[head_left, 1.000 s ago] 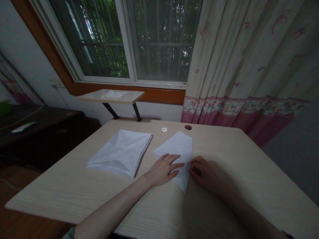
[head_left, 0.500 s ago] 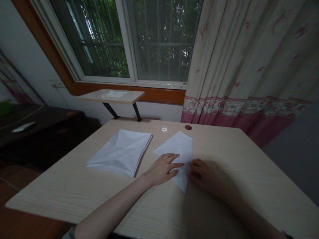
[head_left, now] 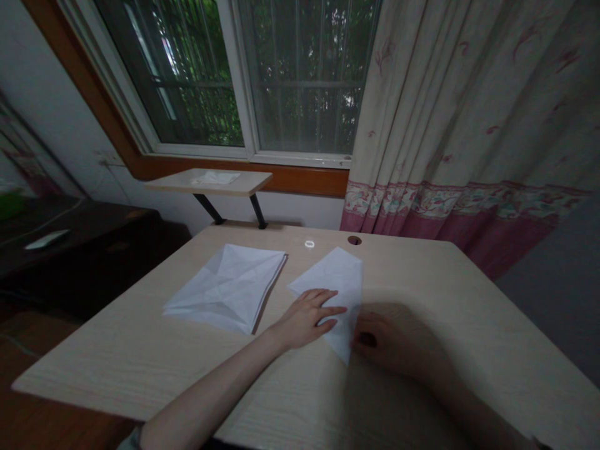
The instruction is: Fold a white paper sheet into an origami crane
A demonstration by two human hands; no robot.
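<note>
A white sheet of paper [head_left: 344,275], folded to a pointed shape, lies on the light wood table [head_left: 412,269]. My left hand [head_left: 313,317] rests flat on it, fingers spread. At the sheet's right edge, near its lower point, is my right hand [head_left: 377,340], curled with thumb and fingertips pinched on that edge. Its fingertips are in shadow and partly hard to see. To the left of my left hand sits a stack of creased white paper [head_left: 229,284], apart from the sheet.
A small raised shelf [head_left: 248,183] on dark legs holds white paper [head_left: 215,177] at the table's back left. Along the back edge are a small white ring-shaped mark [head_left: 309,244] and a round cable hole [head_left: 355,240]. Behind hangs a curtain [head_left: 422,200] beside the window.
My right hand has slid down along the sheet's right edge, toward me. My left hand, the sheet and the stack have stayed in place.
</note>
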